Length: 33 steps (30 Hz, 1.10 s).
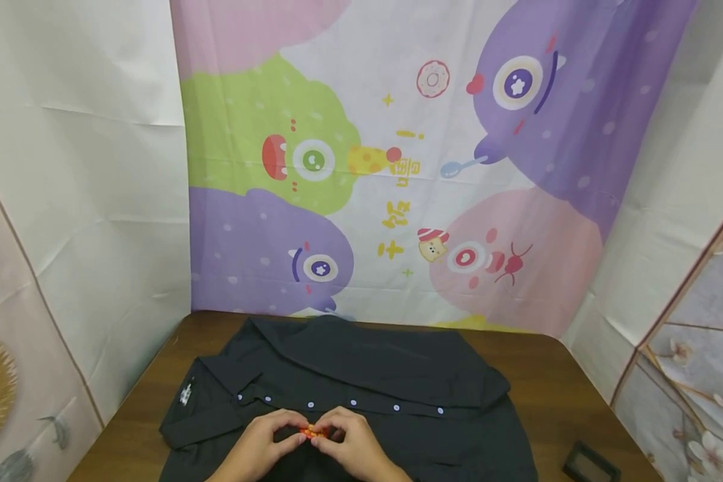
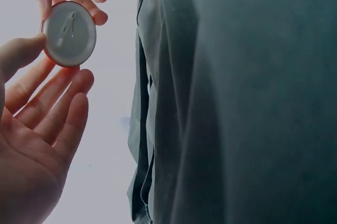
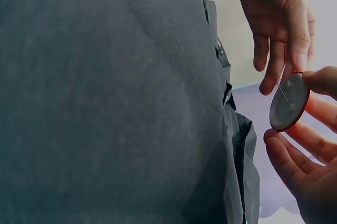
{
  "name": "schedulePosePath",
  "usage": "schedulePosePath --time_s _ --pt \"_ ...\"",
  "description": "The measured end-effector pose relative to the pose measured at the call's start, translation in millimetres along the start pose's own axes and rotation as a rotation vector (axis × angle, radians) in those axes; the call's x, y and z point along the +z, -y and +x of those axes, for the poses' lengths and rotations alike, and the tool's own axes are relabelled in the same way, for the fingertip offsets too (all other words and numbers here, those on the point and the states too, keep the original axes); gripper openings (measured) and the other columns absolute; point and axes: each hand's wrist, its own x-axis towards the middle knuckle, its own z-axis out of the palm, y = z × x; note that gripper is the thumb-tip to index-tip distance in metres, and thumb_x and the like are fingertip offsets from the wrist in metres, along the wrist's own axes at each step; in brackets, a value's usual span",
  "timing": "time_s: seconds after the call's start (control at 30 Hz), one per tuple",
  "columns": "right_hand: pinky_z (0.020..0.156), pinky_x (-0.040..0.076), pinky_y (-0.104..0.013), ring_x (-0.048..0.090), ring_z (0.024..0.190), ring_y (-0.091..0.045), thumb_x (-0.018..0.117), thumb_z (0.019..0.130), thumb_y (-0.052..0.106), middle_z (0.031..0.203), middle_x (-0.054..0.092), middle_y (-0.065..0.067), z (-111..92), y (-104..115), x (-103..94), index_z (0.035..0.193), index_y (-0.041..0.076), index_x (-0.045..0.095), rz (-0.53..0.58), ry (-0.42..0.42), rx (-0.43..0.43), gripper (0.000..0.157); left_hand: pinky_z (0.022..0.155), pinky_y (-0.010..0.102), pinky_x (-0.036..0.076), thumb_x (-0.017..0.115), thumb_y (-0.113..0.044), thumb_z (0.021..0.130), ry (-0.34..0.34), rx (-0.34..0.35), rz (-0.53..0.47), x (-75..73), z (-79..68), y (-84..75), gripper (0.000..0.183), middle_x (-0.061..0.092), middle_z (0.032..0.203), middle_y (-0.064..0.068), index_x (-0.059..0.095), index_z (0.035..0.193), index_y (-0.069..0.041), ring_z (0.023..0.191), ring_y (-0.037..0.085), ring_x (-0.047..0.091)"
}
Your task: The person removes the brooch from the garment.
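Note:
A round pin-back badge point(image 1: 314, 432) with a red and orange front is held between both hands, above a dark shirt point(image 1: 458, 442). My left hand point(image 1: 266, 438) pinches its left edge with thumb and fingers. Opposite it, my right hand point(image 1: 354, 438) pinches the right edge. The left wrist view shows the silver-grey back of the badge point(image 2: 81, 45) with its pin. In the right wrist view the thin needle stands out at an angle from the badge back point(image 3: 284, 113), so the pin looks unclasped. The shirt lies spread on the table, its row of pale buttons point(image 1: 353, 402) beyond my hands.
The brown wooden table point(image 1: 554, 375) carries the shirt. A small black-framed object point(image 1: 590, 462) lies at the front right. A cartoon-print cloth point(image 1: 397, 201) hangs behind the table, with white cloth point(image 1: 96, 201) at the side.

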Motion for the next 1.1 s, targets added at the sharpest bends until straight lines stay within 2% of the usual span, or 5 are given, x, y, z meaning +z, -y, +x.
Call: schedulePosePath --time_s 0.17,0.5,0.77,0.97,1.1 --pt "0.060 0.053 -0.022 0.062 0.075 -0.021 0.069 0.080 0.007 0.085 0.067 -0.015 0 -1 0.3 0.087 0.002 0.069 0.013 -0.005 0.021 0.009 0.074 0.038 0.055 0.066 -0.031 0.085 0.001 -0.045 -0.034 0.1 0.7 -0.4 0.013 0.070 0.094 -0.006 0.069 0.093 -0.022 0.089 0.010 0.063" --pt "0.060 0.053 -0.022 0.059 0.074 -0.010 0.067 0.082 0.006 0.084 0.067 -0.014 2 3 -4.4 0.088 0.003 0.069 0.011 0.008 0.005 0.008 0.073 0.034 0.056 0.066 -0.032 0.085 -0.021 -0.099 -0.049 2.0 1.9 -2.0 0.011 0.069 0.091 -0.009 0.069 0.090 -0.023 0.087 0.008 0.062" --pt "0.060 0.054 -0.022 0.059 0.075 -0.011 0.066 0.082 0.004 0.084 0.066 -0.015 -1 7 -4.5 0.090 0.002 0.069 0.033 0.014 0.028 0.008 0.068 0.036 0.055 0.068 -0.027 0.083 -0.093 -0.066 -0.033 4.7 -0.3 -3.8 0.007 0.070 0.087 -0.010 0.070 0.087 -0.022 0.083 0.007 0.062" --pt "0.063 0.056 -0.026 0.061 0.077 -0.014 0.065 0.083 0.003 0.088 0.067 -0.017 -1 6 -4.9 0.094 -0.001 0.068 0.045 0.026 0.048 0.012 0.068 0.033 0.056 0.069 -0.029 0.083 -0.100 -0.101 -0.050 4.9 0.1 -4.9 0.007 0.072 0.084 -0.009 0.071 0.085 -0.022 0.080 0.005 0.064" --pt "0.064 0.057 -0.027 0.061 0.078 -0.014 0.065 0.083 0.004 0.090 0.067 -0.015 1 -7 -2.1 0.096 0.001 0.068 0.039 0.021 0.061 0.014 0.069 0.033 0.056 0.068 -0.030 0.083 -0.101 -0.107 -0.037 3.6 3.9 -4.9 0.008 0.073 0.083 -0.008 0.072 0.084 -0.022 0.080 0.005 0.064"
